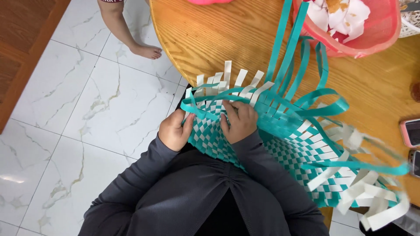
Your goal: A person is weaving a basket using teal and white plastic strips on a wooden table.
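- The woven mat (280, 148) of teal and white strips lies partly on the person's lap and partly against the edge of the wooden table (210, 35), and it reaches toward the lower right.
- The left hand (175, 131) holds the near left corner of the mat; its fingers are closed on a teal strip (199, 111) there (the thumb lies on top of the weave).
- The right hand (239, 121) rests on the weave just beside the left one, with its fingers bent and pressing down on the strips; I cannot tell if it pinches one strip.
- Loose white strip ends (238, 81) stand up from the far edge of the mat, just above both hands.
- Long teal strips (284, 48) rise from the mat across the table, and some of them curl in loops to the right.
- A red basket (376, 41) with white paper scraps stands on the table at the top right.
- Two phones (411, 133) lie at the right edge of the table.
- On the white marble floor (78, 109) another person's bare foot (146, 51) stands near the table.
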